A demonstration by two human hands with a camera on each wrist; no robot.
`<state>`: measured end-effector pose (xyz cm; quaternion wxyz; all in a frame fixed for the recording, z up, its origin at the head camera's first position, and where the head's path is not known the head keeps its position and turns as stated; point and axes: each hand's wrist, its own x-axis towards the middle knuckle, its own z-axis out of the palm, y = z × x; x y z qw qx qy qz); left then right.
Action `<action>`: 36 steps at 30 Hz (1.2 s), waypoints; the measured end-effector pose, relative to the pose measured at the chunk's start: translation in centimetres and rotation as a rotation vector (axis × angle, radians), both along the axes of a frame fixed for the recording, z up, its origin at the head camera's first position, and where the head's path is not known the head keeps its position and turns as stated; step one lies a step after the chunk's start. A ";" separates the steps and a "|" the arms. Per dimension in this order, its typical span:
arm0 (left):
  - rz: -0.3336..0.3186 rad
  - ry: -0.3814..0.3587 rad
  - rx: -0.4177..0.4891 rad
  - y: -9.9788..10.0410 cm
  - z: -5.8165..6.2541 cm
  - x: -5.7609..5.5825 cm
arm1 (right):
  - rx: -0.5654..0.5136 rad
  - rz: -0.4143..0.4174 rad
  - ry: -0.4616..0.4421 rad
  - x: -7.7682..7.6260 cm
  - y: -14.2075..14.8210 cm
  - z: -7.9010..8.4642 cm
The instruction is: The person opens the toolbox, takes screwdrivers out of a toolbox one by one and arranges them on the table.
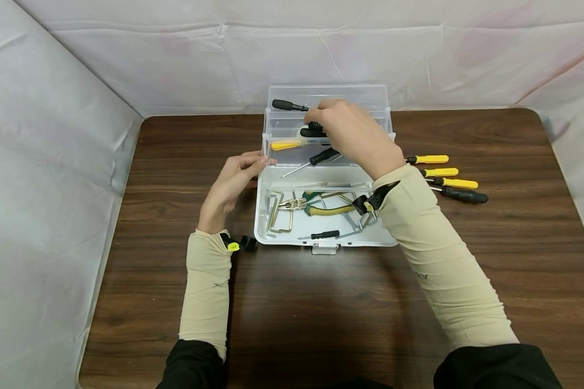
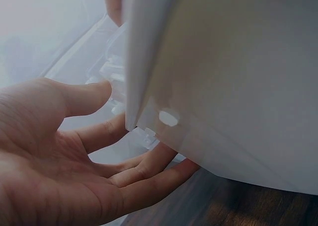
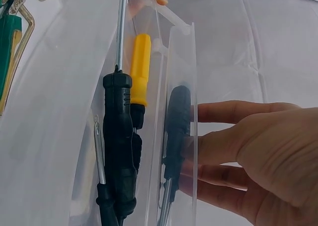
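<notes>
A clear-lidded toolbox [image 1: 260, 229] lies open on the table. My right hand [image 1: 355, 132] reaches into the lid's far pocket, its fingertips pinching a black-handled screwdriver [image 3: 178, 119] that shows through the clear wall. In the head view, this screwdriver's handle points left and its shaft ends at those fingertips. At the box's left side, my left hand [image 1: 233, 181] touches the lid's hinge corner. Its fingers [image 2: 149, 186] extend behind and under the white wall, with the thumb in front. Other lid pockets hold a yellow-handled screwdriver [image 3: 141, 69] and black-handled ones [image 3: 118, 136].
In the white base lie green-and-yellow pliers [image 1: 328, 210], several hex keys [image 1: 274, 213] and a small black screwdriver [image 1: 325, 234]. Yellow-handled screwdrivers [image 1: 430, 159] and one with a black handle [image 1: 464, 195] lie right of the box. White cloth [image 1: 185, 59] hangs behind the table.
</notes>
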<state>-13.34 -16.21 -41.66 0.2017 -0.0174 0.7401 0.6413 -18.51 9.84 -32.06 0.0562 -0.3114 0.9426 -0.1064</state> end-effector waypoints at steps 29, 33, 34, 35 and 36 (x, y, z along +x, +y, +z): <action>-0.007 0.006 -0.001 0.0 -0.3 0.0 | -0.061 -0.028 0.044 1.2 1.5 2.4; -0.010 0.009 -0.007 0.0 -0.4 -0.1 | -0.107 -0.035 0.035 1.6 2.5 2.5; -0.011 0.010 -0.008 0.0 -0.4 -0.1 | -0.119 -0.035 0.033 1.8 2.8 2.5; -0.012 0.011 -0.008 0.0 -0.5 -0.1 | -0.130 -0.036 0.033 1.9 3.1 2.6; -0.013 0.012 -0.009 0.0 -0.5 -0.1 | -0.137 -0.036 0.033 2.0 3.4 2.6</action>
